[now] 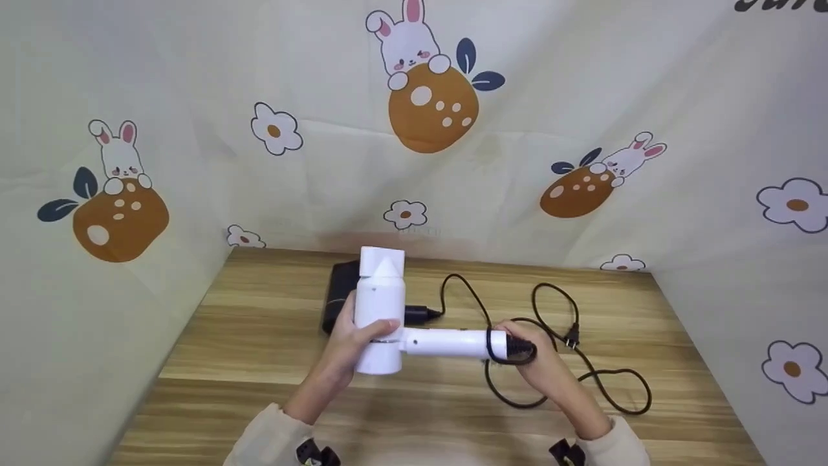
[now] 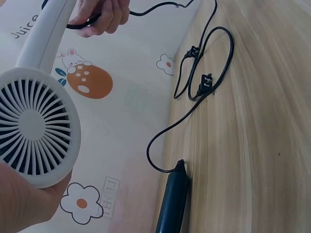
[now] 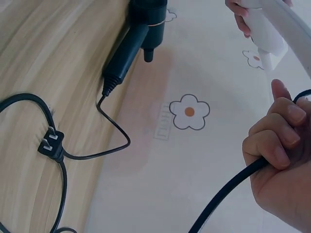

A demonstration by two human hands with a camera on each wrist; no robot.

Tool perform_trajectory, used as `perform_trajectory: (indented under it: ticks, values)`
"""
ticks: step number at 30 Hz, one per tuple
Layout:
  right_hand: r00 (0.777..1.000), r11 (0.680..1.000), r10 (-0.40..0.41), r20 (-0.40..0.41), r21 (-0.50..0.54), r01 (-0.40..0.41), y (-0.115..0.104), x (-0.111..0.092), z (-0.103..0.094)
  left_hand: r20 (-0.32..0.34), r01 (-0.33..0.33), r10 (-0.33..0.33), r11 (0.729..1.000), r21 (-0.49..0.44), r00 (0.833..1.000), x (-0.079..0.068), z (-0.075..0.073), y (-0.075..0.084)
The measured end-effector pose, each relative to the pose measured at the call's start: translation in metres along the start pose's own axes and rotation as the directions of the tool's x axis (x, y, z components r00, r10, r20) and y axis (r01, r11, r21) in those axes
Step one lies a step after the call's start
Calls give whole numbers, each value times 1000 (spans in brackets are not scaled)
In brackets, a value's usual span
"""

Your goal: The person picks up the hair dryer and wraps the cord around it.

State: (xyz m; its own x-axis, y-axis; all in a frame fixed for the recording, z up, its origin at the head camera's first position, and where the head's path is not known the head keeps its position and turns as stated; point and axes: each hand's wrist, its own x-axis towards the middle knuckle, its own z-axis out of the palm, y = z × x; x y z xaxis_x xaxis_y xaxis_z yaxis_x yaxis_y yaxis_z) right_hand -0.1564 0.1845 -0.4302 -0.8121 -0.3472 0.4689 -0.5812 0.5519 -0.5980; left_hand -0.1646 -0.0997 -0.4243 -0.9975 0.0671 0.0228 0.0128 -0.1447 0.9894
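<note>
A white hair dryer [image 1: 381,304] is held up over the table, its flat nozzle pointing away and its handle stretching to the right. My left hand [image 1: 346,340] grips the barrel, thumb across it near the handle joint. The left wrist view shows the round vent grille [image 2: 33,125] at the dryer's rear. At the handle's end is my right hand [image 1: 543,369], with fingers curled round the black power cord [image 3: 221,194]. A loop of that cord crosses the handle in the head view. Behind the white dryer lies a dark hair dryer [image 3: 121,56], partly hidden in the head view.
The wooden table [image 1: 259,349] carries looping black cord with two-pin plugs, one plug [image 1: 572,335] lying at the right and another plug [image 2: 193,52] near it. A printed cloth [image 1: 323,175] with rabbits and flowers rises along the table's back and sides.
</note>
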Motion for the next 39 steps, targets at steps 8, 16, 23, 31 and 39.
perform_trajectory:
  ticks: [8, 16, 23, 31, 39]
  values:
    - [947, 959, 227, 230, 120, -259, -7, -5, 13, -90, 8, -5, 999, 34, 996, 3, -1, 1]
    - [942, 978, 141, 305, -190, -84, -18, -14, 17, -215, 5, 4, 999, 44, 977, 8, -4, 0]
    - [941, 943, 114, 319, -334, -1, -32, -19, 14, -255, -5, 27, 996, 89, 966, 12, -9, -6]
    - [973, 913, -57, 222, -383, 141, -40, -18, 4, -223, -58, 110, 972, 230, 969, 11, -11, -11]
    - [971, 895, -209, 118, -376, 238, -40, -10, -10, -98, -86, 125, 939, 333, 987, 8, -11, -10]
